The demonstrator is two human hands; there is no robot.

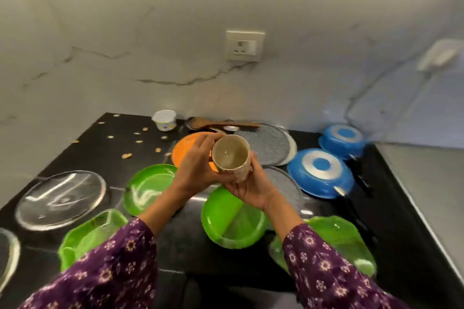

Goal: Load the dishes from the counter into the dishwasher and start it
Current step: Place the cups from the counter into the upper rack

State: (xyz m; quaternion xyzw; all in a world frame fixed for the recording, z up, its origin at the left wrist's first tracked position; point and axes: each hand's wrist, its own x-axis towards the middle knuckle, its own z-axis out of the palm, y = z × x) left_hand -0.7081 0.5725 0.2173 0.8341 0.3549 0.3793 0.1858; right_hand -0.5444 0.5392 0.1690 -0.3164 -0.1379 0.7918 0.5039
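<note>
Nearest, purple floral sleeves [113, 258] reach over green plates [233, 221] on the black counter [113, 148]. Above the plates both hands grip a cream cup [229, 155], its mouth tilted toward the camera. The left hand [198, 165] wraps its side and the right hand [251, 190] cradles it from below. Behind lie an orange plate [185, 148], steel plates [268, 145] and two upturned blue pans [321, 173]. Farthest, by the wall [175, 32], are a small white tub [164, 120] and a wooden spoon [218, 124].

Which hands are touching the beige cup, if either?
Touching, both. Head view: the left hand grips the cup from its left side, the right hand holds it from below; no gap shows.
</note>
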